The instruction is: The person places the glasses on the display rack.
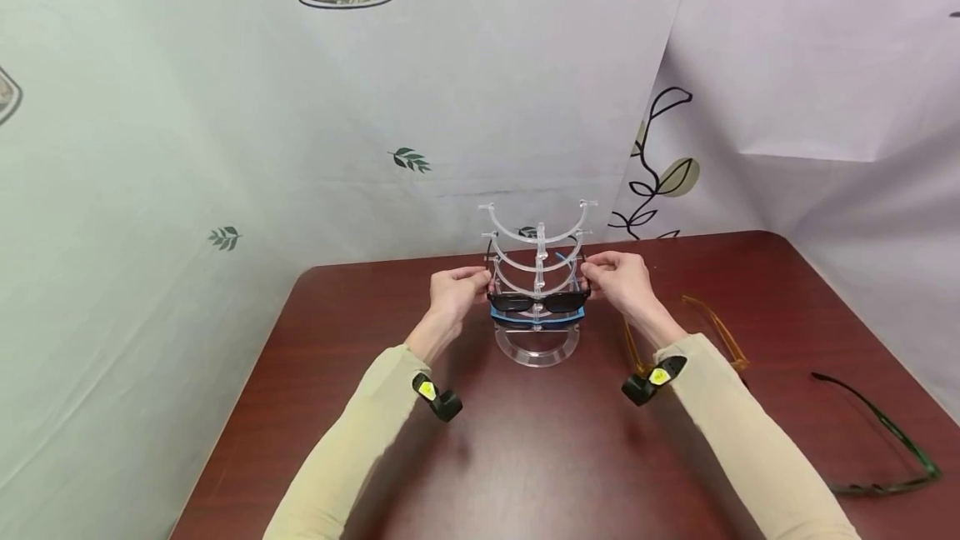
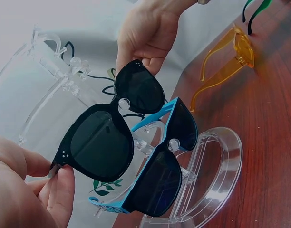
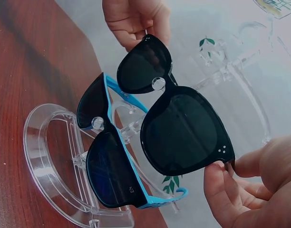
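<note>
Black sunglasses sit across a clear display stand, on the tier just above a blue pair of sunglasses. My left hand pinches the black frame near its left hinge between thumb and fingers. On the opposite side my right hand pinches the right hinge corner the same way. The stand's round knob shows at the nose bridge of the black pair in both wrist views. Dark lenses and bright blue temples mark the lower pair, which rests close over the stand's ring-shaped base.
Orange glasses lie on the dark red table, partly behind my right forearm. Green glasses lie farther right, near the table's edge. A patterned white cloth hangs behind the stand, whose upper tiers stand above the black pair.
</note>
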{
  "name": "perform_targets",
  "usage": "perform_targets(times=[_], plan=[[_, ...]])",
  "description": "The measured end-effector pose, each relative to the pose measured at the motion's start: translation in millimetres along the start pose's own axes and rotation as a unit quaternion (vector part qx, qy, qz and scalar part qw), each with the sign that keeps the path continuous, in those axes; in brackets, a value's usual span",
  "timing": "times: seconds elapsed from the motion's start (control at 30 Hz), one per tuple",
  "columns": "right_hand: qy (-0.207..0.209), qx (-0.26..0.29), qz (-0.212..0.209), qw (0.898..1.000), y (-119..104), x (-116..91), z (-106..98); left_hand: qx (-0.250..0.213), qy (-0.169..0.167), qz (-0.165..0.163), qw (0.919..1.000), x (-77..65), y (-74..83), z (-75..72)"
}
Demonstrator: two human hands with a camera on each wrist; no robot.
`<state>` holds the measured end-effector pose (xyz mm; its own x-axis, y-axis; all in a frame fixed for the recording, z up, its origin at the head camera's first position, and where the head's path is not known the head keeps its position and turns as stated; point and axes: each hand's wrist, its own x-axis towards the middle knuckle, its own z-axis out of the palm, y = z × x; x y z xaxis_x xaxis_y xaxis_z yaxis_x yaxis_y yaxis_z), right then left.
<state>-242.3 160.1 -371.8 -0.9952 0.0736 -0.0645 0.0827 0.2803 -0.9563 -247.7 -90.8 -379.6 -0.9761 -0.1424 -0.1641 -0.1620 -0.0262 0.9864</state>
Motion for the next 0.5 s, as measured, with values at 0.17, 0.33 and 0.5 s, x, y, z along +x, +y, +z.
perform_targets(times=[0.17, 0.33, 0.5], plan=[[0.001, -0.001, 0.001, 1.000, -0.3, 1.0, -0.7, -0.001, -0.002, -0.003, 1.0000, 0.9, 2.0, 0.5], [0.002, 0.007, -0.005, 1.000, -0.7, 1.5, -0.1, 0.000, -0.004, -0.001, 1.0000, 1.0, 3.5, 0.7], [0.000, 0.009, 0.001, 1.000, -0.6, 0.4, 1.0, -0.004, -0.004, -0.009, 0.9999, 1.6, 1.3, -0.2]])
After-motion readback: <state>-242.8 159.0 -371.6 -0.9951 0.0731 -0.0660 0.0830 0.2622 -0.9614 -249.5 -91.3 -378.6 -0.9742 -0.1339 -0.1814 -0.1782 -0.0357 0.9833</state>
